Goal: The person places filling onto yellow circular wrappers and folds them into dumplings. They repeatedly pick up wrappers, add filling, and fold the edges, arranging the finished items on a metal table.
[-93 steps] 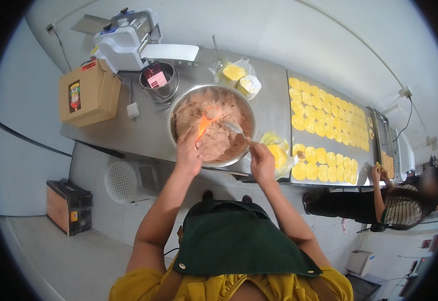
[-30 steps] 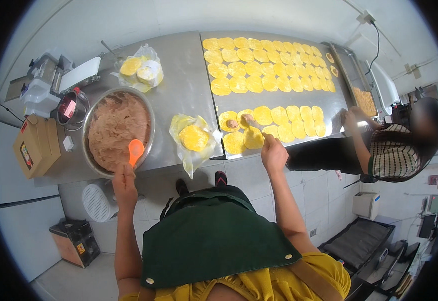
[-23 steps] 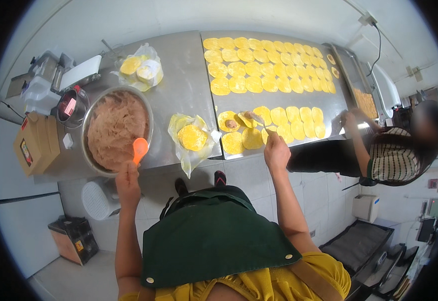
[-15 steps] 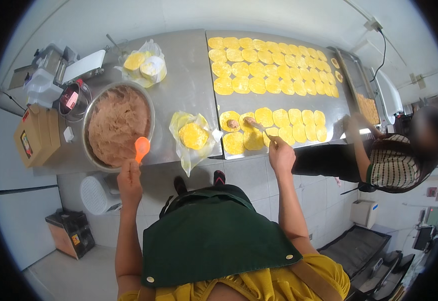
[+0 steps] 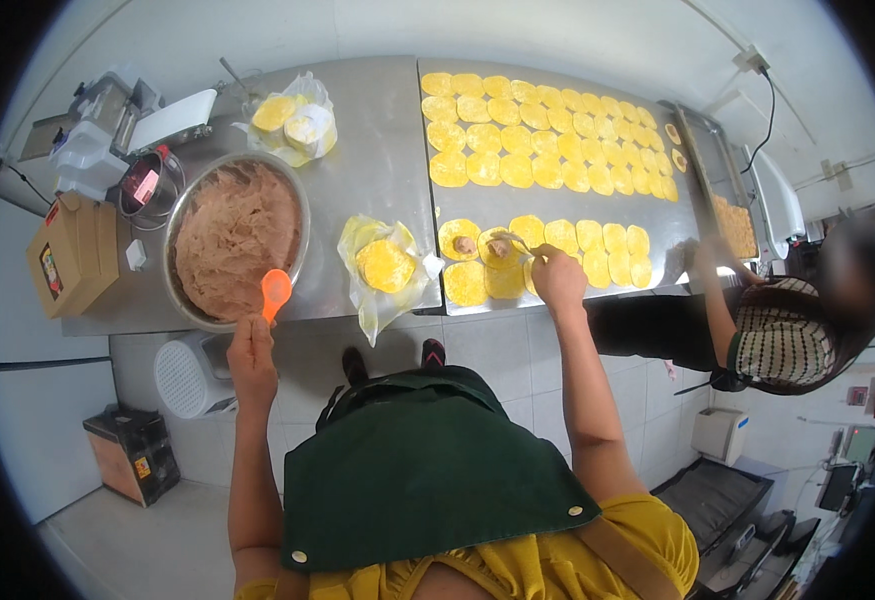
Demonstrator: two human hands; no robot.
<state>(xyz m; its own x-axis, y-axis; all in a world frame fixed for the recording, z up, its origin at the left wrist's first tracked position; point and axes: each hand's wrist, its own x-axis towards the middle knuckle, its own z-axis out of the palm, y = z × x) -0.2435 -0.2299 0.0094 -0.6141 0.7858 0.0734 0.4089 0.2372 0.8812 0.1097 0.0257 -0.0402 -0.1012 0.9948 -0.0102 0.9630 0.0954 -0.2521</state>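
My left hand (image 5: 253, 358) is closed round an orange spoon (image 5: 276, 288), whose bowl is held up over the near rim of a big steel bowl (image 5: 305, 215) of pinkish-brown minced filling (image 5: 232, 235). My right hand (image 5: 559, 282) grips a thin metal spatula (image 5: 519, 243) by its end. The spatula's tip reaches to a lump of filling (image 5: 499, 247) on a yellow round wrapper; whether they touch is too small to tell. To its left, another wrapper (image 5: 454, 228) bears a lump of filling (image 5: 465, 245). Plain wrappers (image 5: 589, 236) continue rightward in two rows.
Several rows of yellow wrappers (image 5: 515, 140) cover the table's far right. Wrapper stacks on plastic (image 5: 387, 265) lie between bowl and rows. A slicer (image 5: 107, 110), a cardboard box (image 5: 77, 255) and a steel pot (image 5: 152, 190) stand at left. A co-worker (image 5: 777, 320) stands at right, beside a tray (image 5: 702, 165).
The spatula in my right hand has drawn up and slightly right, leaving the lump of filling showing on the second wrapper. My left hand keeps the orange spoon near the bowl's rim.
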